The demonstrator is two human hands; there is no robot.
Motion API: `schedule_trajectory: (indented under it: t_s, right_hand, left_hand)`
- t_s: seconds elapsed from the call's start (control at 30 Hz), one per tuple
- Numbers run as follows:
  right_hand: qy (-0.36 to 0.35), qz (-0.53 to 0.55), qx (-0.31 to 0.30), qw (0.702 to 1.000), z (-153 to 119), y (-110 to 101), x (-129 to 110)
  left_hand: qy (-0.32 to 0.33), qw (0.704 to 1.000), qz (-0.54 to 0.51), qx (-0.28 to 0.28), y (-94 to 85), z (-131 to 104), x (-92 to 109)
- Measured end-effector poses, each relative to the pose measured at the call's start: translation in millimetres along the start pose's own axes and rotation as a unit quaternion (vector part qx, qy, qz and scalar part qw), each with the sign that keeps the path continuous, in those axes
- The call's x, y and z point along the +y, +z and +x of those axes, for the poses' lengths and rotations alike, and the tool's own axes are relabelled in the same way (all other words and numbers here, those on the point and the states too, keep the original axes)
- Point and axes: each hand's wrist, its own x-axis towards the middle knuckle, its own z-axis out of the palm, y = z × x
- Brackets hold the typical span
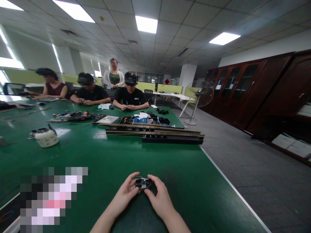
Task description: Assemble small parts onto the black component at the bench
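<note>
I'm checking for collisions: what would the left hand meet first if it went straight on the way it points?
The small black part at the left hand; just beyond, probably the right hand, though depth is unclear.

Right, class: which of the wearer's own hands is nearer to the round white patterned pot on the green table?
Left. The left hand is nearer, to the right of the pot and closer to the wearer; the right hand is even farther right.
</note>
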Motion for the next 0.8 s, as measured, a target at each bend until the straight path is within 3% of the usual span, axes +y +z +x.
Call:
schedule_trajectory:
  t_s: [0.2,0.4,0.57,0.8]
  right_hand:
    - [-0.017,0.015,0.008,1.0,0.4,-0.3,0.7]
    - [0.008,0.032,0.008,0.999,1.1,0.2,2.8]
    - [0.018,0.052,0.023,0.998,1.7,1.2,3.9]
    - [0.001,0.068,0.049,0.997,2.1,1.7,2.4]
  left_hand:
    - [0.0,0.999,-0.033,0.014,0.9,0.0,0.0]
    - [0.0,0.999,-0.017,0.045,4.5,-2.6,5.0]
    - [-0.021,0.993,-0.026,0.11,6.3,-1.4,4.2]
    - [-0.089,0.968,-0.188,0.141,16.5,9.4,5.4]
